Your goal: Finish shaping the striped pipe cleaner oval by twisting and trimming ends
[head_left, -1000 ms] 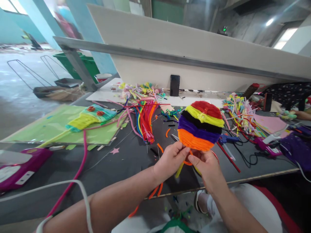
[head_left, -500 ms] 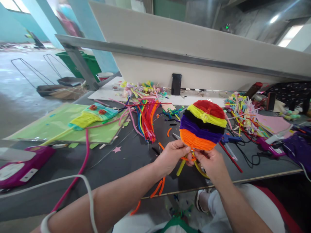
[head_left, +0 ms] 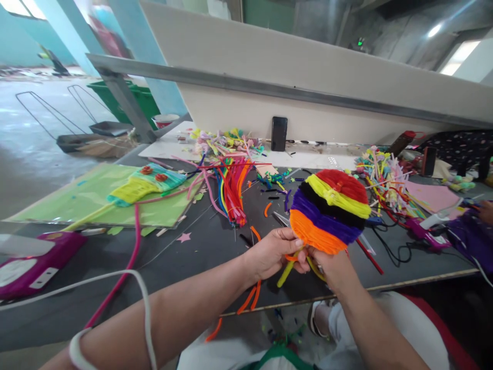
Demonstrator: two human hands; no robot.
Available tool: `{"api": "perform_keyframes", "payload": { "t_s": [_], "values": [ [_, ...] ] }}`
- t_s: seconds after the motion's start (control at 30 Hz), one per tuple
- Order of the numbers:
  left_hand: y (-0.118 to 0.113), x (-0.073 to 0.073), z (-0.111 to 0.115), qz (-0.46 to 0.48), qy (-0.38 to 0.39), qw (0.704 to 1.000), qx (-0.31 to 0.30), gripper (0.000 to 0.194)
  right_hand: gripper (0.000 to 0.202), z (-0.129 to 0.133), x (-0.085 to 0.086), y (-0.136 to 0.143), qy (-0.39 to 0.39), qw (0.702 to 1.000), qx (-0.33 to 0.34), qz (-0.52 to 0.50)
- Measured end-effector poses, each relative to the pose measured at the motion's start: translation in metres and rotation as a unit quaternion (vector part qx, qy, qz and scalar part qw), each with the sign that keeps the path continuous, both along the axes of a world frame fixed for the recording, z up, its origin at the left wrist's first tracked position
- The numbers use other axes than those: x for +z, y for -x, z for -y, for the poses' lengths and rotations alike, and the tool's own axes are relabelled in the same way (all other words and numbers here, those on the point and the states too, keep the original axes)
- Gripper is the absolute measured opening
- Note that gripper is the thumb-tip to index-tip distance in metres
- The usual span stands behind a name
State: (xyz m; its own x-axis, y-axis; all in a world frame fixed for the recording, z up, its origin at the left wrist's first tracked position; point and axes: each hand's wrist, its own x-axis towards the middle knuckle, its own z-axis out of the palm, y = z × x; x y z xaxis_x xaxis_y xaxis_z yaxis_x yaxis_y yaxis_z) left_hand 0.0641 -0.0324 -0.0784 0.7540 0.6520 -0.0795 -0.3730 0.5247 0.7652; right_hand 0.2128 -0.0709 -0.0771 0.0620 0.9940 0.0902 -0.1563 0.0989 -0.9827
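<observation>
A round disc of pipe cleaners (head_left: pixel 330 208), striped red, yellow, black, purple and orange, tilts above the table's front part. At its lower left edge my left hand (head_left: pixel 275 254) is closed in a pinch. Underneath, my right hand (head_left: pixel 325 262) is closed on its base, fingers partly hidden by the disc. A yellow pipe-cleaner stem (head_left: pixel 285 273) and an orange pipe cleaner (head_left: pixel 291 258) stick out between the hands; exactly which fingers grip them cannot be made out. Scissors (head_left: pixel 281 220) lie partly hidden just behind the left hand.
A bundle of colored pipe cleaners (head_left: pixel 234 192) lies mid-table. Leftward, a yellow-and-turquoise pipe-cleaner piece (head_left: pixel 148 184) rests on a green sheet (head_left: pixel 92 200). A phone (head_left: pixel 279 133) leans against the white panel. A white cable (head_left: pixel 127 275) crosses my left forearm. A purple glue-gun-like device (head_left: pixel 431 234) sits at right.
The striped disc has moved slightly right and down and leans more to the right. My right hand turned with it, its fingers now more covered. More of the scissors shows.
</observation>
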Motion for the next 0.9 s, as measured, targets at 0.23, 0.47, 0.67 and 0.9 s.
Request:
{"api": "perform_keyframes", "payload": {
  "t_s": [0.23, 0.47, 0.67, 0.9],
  "values": [
    [-0.007, -0.003, -0.002, 0.007, -0.001, 0.995, 0.099, 0.019, 0.018, -0.006, -0.006, 0.006, 0.018, 0.982, 0.049, -0.18],
    [-0.004, -0.004, -0.008, -0.017, -0.027, 0.999, 0.036, 0.027, 0.011, -0.01, -0.007, -0.004, 0.029, 0.983, 0.045, -0.174],
    [-0.001, -0.001, -0.011, -0.093, -0.107, 0.988, 0.056, 0.03, 0.021, -0.01, -0.003, -0.005, 0.028, 0.987, 0.037, -0.153],
    [-0.002, -0.003, -0.008, -0.162, -0.156, 0.973, 0.058, 0.023, 0.021, -0.007, -0.005, -0.006, 0.038, 0.994, 0.021, -0.103]
  ]
}}
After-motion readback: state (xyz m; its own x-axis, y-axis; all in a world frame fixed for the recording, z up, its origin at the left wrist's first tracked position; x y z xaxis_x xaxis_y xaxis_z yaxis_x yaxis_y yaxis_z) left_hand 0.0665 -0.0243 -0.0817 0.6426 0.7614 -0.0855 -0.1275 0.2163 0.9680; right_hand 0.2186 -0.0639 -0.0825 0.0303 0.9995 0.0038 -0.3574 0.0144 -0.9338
